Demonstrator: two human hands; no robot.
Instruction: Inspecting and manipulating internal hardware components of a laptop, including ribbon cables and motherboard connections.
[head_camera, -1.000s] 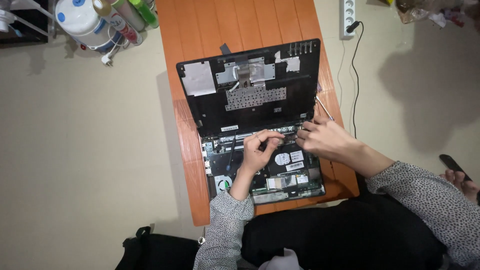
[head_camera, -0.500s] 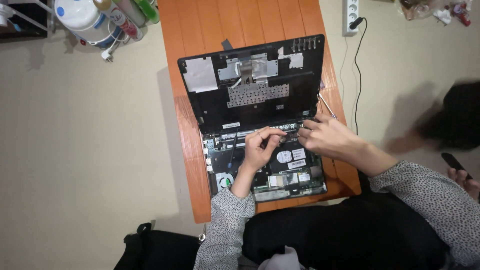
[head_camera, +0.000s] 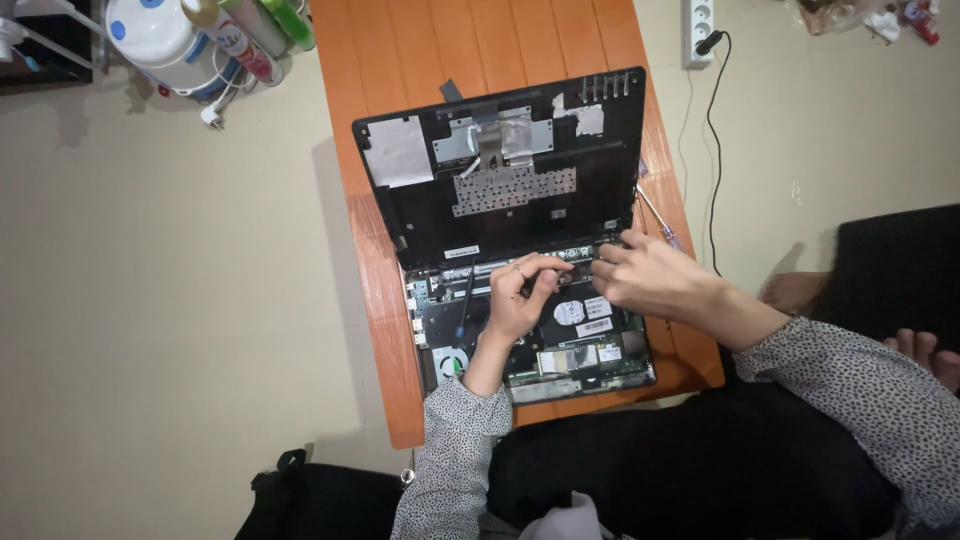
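Bare circuit board (head_camera: 540, 335) near desk's (head_camera: 400, 60) front edge looked fragile; our left hand (head_camera: 520, 300) pinched a small part, right hand (head_camera: 645, 280) curled, grip unclear.

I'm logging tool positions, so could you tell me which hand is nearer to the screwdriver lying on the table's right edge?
Right. The right hand sits just beside the screwdriver, below its tip end; the left hand is farther off, over the opened laptop.
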